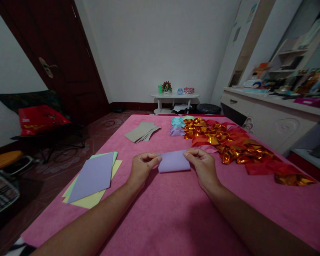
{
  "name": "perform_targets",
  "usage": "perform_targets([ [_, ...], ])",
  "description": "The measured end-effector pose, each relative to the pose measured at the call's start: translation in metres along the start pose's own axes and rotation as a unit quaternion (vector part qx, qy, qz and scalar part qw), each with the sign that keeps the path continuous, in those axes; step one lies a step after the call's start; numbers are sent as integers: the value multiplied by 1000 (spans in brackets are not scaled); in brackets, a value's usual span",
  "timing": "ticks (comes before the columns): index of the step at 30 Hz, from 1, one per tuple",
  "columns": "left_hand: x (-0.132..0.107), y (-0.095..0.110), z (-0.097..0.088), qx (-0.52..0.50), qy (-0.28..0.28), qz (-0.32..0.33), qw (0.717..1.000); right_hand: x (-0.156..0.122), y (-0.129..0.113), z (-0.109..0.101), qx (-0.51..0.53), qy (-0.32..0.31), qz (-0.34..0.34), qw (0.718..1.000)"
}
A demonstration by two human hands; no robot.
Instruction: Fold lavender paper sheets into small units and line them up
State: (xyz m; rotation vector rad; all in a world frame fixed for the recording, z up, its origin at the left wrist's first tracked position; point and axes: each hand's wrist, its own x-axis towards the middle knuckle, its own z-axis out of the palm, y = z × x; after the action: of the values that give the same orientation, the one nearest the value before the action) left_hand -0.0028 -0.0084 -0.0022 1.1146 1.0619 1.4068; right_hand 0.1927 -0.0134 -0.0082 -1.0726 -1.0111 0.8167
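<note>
A small sheet of lilac paper (174,162) is stretched between my two hands above the pink cloth, its lower edge curled or folded over. My left hand (144,165) pinches its left edge between thumb and fingers. At the right edge, my right hand (202,163) grips it the same way. To the left lies a loose stack of coloured paper, with a lilac sheet (93,176) on top and yellow sheets (89,200) and green showing beneath. Farther back rests a fanned pile of greyish-beige paper pieces (143,132).
Shiny orange-gold folded pieces (216,131) and red ones (266,168) spread over the right of the pink-covered table (160,220). Folded blue pieces (177,121) sit at the back. A white dresser (272,117) stands right, a chair with a red bag (41,120) left.
</note>
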Motion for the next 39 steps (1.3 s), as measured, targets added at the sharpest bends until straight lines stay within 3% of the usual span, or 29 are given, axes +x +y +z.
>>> perform_targets([
  [15, -1, 3, 3, 0, 4, -2, 1000, -1, 0, 1, -16, 5, -6, 1000],
  [25, 4, -6, 1, 18, -11, -4, 1000, 0, 2, -1, -124, 20, -11, 992],
  [34, 18, -15, 3, 186, -35, 78, 979, 18, 15, 1, -206, -2, -18, 978],
  [36, 20, -15, 3, 179, -37, 59, 981, 21, 16, 1, -198, -5, -8, 980],
  [39, 21, -10, 4, 60, -27, -12, 998, 23, 13, 1, -111, -5, 30, 993],
])
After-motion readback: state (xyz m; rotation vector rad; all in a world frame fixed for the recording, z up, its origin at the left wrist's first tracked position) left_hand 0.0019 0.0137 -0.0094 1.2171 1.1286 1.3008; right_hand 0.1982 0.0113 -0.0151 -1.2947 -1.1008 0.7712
